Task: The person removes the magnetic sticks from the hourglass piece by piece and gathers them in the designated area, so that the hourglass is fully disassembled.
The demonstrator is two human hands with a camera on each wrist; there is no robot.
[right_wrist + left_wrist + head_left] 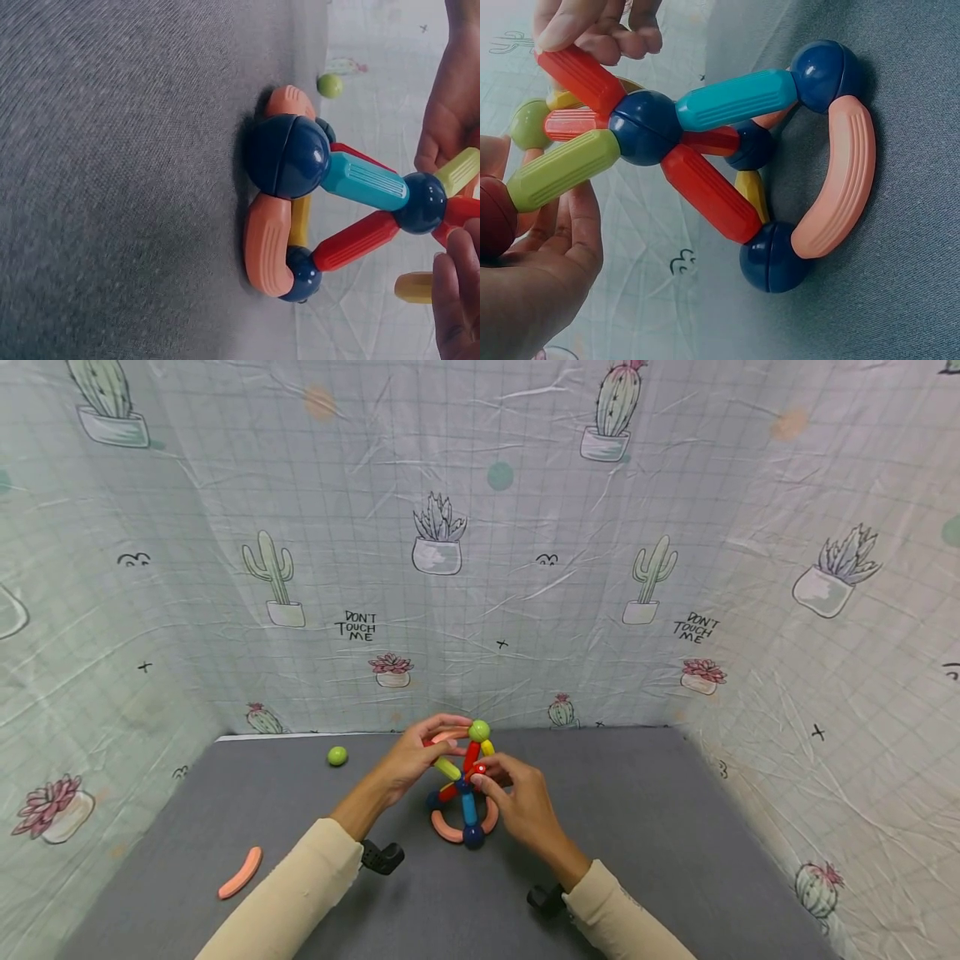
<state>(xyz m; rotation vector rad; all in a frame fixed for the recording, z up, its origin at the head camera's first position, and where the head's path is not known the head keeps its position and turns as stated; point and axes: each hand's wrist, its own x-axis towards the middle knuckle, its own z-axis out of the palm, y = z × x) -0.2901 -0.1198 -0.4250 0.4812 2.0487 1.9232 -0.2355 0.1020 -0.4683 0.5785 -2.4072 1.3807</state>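
A toy built of sticks and balls stands on the grey mat; its central navy ball [646, 127] joins several straight sticks. My left hand [416, 760] holds its upper left part, fingers around a curved pink stick [450, 737] and a red ball [493, 217] at the end of a light green stick [562, 171]. With thumb and fingers, my right hand [525, 793] pinches the free end of a red stick [581, 81] fixed to the central ball. At the top sits a green ball [479, 731]. Below, a blue stick [366, 180] slopes to a navy ball [287, 156] on the mat.
A loose green ball [337, 756] lies at the back left of the grey mat [630, 835]. Nearer the front left is a loose curved pink stick [240, 872]. Patterned cloth [480, 610] hangs behind the mat and along both sides.
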